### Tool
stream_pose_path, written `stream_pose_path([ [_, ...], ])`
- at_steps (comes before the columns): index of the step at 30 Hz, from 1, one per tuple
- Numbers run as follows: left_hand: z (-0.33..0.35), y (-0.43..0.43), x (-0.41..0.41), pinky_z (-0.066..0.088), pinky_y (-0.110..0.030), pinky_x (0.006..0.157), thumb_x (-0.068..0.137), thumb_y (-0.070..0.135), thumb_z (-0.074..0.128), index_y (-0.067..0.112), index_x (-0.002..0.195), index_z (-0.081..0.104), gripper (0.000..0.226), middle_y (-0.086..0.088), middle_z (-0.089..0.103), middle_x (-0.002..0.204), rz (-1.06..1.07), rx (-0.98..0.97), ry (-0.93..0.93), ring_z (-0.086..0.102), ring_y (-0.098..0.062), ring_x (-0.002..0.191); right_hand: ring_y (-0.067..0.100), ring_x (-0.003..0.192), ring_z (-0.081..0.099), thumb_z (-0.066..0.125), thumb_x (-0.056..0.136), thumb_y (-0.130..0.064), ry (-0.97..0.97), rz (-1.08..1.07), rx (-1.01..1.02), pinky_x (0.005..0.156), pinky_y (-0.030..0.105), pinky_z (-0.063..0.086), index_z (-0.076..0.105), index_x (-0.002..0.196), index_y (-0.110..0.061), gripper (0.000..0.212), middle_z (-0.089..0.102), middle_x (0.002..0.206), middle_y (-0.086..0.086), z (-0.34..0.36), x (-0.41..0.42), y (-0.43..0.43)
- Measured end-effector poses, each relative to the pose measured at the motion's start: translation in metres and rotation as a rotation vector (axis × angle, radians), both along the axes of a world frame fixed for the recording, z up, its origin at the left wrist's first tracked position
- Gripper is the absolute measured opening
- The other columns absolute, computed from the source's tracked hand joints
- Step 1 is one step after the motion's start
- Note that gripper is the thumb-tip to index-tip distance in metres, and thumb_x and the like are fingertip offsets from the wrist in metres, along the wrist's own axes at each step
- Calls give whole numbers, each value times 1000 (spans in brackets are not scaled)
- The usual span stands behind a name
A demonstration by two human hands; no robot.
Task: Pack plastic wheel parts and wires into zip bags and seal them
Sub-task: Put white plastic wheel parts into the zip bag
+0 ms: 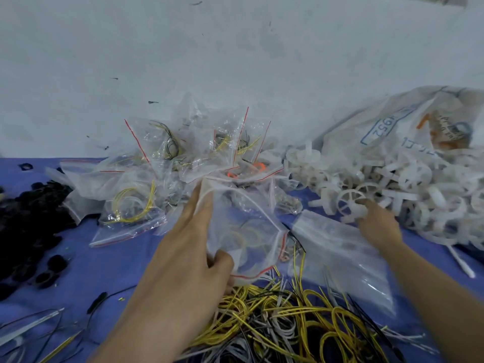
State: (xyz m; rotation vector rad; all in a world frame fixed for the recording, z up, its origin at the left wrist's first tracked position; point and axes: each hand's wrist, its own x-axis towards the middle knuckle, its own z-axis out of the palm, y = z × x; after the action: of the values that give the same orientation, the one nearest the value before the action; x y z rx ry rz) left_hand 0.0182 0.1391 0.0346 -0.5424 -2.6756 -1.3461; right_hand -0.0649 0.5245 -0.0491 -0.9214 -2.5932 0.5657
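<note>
My left hand (193, 247) holds a clear zip bag (243, 231) with a red seal line, thumb on its lower edge and fingers at its upper corner; yellow wire loops show faintly inside. My right hand (377, 221) reaches into the heap of white plastic wheel parts (408, 187) and its fingers close on one white spoked wheel (349, 203). A tangle of yellow, grey and black wires (288, 320) lies near the front edge. A stack of unfilled zip bags (340, 258) lies flat between my hands.
Several filled zip bags (136, 205) are piled at the back centre against the white wall. A large white printed sack (408, 127) lies behind the wheels. Black ring parts (31, 221) heap at the left on the blue table cover (104, 271).
</note>
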Motion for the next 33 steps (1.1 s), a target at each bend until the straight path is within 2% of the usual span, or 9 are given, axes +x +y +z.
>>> stream_pose_path([
  [3,2,-2,-4,45,-8,52,89,15,52,52,142,16,74,-6,52,137,17,85,-70,65,-3,50,38,84,58,49,84,4,35,5,112,58,35,42,49,131,-18,53,62,102,23,-6,-7,0],
  [7,1,-4,-4,47,-13,44,89,9,52,47,143,27,70,-5,68,109,22,187,-67,66,-9,49,34,74,51,50,82,7,215,-43,63,56,32,36,55,121,-8,42,62,100,26,0,-3,-9],
  [12,-2,-1,-5,45,-13,45,87,3,50,37,144,31,68,-17,56,130,6,168,-12,65,-11,46,27,79,57,59,84,-3,639,-12,-104,72,38,50,58,114,-8,30,64,96,14,52,25,-68],
  [17,6,2,3,45,-15,43,88,1,48,44,141,27,71,-21,54,131,-3,160,-21,62,-7,43,14,68,64,64,80,-13,1007,551,-494,57,32,56,68,96,-29,24,65,74,-10,126,88,-157],
  [21,7,2,6,47,-21,44,86,2,49,45,134,39,65,-8,71,100,-28,183,-37,60,-8,42,19,70,66,67,77,-4,776,1043,-681,53,27,54,69,93,-24,26,65,80,7,141,123,-201],
  [23,8,0,4,52,-30,51,83,1,48,48,122,45,61,2,70,65,-45,208,-55,62,-14,45,18,77,63,69,78,-1,593,1042,-431,58,25,54,67,93,-27,29,63,84,6,130,121,-209],
  [27,11,-2,4,48,-20,45,84,0,48,54,125,29,71,-4,64,49,-65,249,-116,58,-9,41,-6,80,56,69,83,-9,349,856,28,66,5,40,67,103,-29,28,62,88,-15,116,109,-212],
  [30,10,2,8,51,-25,52,84,4,48,59,128,22,75,-2,65,51,-100,206,-106,59,-9,43,-22,83,54,74,81,-20,278,986,-187,70,0,41,63,111,-44,40,58,103,-32,114,110,-210],
  [33,10,0,4,55,-40,58,83,10,48,62,129,24,74,-3,66,53,-67,198,-99,61,-12,45,0,77,68,68,79,-24,516,978,-460,58,11,49,73,82,-40,17,73,84,-14,117,104,-192],
])
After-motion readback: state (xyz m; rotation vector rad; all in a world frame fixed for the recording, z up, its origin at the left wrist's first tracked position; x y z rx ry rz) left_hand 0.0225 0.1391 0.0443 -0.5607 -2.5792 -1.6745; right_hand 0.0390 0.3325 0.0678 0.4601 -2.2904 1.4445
